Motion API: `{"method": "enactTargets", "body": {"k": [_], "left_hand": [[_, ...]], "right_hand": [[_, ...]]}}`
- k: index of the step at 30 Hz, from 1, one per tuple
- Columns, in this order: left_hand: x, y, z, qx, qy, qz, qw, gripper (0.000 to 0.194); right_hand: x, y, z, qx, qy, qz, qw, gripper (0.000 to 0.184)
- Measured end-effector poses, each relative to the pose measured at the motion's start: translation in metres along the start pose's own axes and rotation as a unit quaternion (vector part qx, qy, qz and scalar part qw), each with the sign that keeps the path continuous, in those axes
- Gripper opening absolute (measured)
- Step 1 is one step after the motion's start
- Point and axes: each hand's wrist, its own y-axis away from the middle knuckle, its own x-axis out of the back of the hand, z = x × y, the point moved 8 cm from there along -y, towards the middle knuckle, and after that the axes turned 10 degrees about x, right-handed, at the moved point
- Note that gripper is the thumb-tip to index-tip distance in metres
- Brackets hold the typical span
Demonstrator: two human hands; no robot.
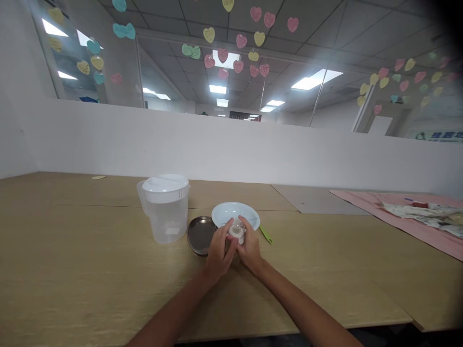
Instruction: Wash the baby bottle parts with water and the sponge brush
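Both my hands are closed around a small round clear-and-white object (237, 232) whose exact kind I cannot make out. My left hand (220, 248) grips its left side, and my right hand (250, 246) grips its right side, with the fingertips near its top. Just behind the hands is a pale blue-white bowl (231, 210), its front partly covered by them. Beside my left hand lies a shallow dark metal dish (200, 235), its right edge hidden. A green handle (266, 235) sticks out to the right of the bowl.
A translucent plastic pitcher (168, 217) with a white lid stands left of the dish. On the right, a pink cloth (398, 219) bears white crumpled items and a pen. A low white wall (224, 149) and glass with heart-shaped notes rise behind the wooden table (90, 270).
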Motion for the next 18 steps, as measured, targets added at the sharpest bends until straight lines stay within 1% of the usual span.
{"method": "enactTargets", "body": {"k": [3,6,12,15,17,18], "left_hand": [[0.0002,-0.0006,0.0,0.008,0.007,0.007,1.0,0.044],[0.0004,-0.002,0.0008,0.002,0.011,0.01,1.0,0.043],[-0.0005,-0.0025,0.0017,-0.042,0.003,0.023,0.999,0.044],[-0.0047,-0.0016,0.0006,-0.057,-0.005,0.003,0.998,0.049],[-0.0076,-0.0009,-0.0012,-0.062,-0.009,-0.017,0.998,0.056],[-0.0079,-0.0008,-0.0026,-0.061,-0.009,-0.022,0.998,0.062]], "right_hand": [[-0.0005,0.0013,0.0022,-0.004,0.004,0.006,1.0,0.054],[0.0003,0.0016,0.0036,-0.001,0.013,0.018,1.0,0.055],[0.0006,0.0012,0.0017,0.015,0.045,0.018,0.999,0.055],[0.0009,0.0031,0.0002,0.034,0.055,0.002,0.998,0.055],[0.0023,0.0039,0.0002,0.034,0.039,-0.005,0.999,0.053],[0.0048,0.0036,0.0008,0.026,0.02,0.002,0.999,0.052]]}}
